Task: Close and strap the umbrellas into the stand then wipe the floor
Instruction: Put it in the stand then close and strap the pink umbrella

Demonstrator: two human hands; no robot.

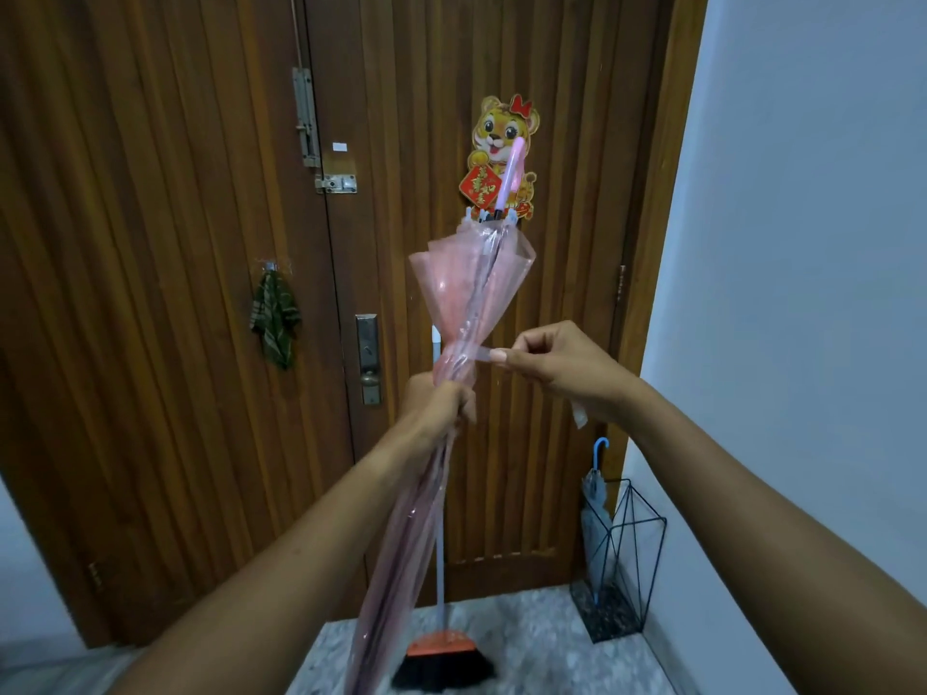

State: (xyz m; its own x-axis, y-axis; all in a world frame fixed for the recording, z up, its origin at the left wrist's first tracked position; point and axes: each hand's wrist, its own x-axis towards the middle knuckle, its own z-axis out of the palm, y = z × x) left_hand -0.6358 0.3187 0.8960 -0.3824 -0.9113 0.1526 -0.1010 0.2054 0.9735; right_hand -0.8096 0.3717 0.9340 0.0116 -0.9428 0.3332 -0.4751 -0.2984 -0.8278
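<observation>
A folded, see-through pink umbrella (464, 293) points up and away from me, its pink handle (511, 178) at the top. My left hand (439, 406) grips the gathered canopy at mid-length. My right hand (547, 363) pinches the umbrella's clear strap (479, 354), pulled taut to the right of the canopy. A black wire umbrella stand (634, 549) sits on the floor at the lower right by the door. It holds a closed clear umbrella with a blue hook handle (599, 451).
A wooden double door (200, 243) fills the view ahead, with a green cloth (275, 323) hanging on a hook. A broom with an orange head (441, 649) leans against the door. White wall (802, 243) on the right. Speckled stone floor (542, 639) below.
</observation>
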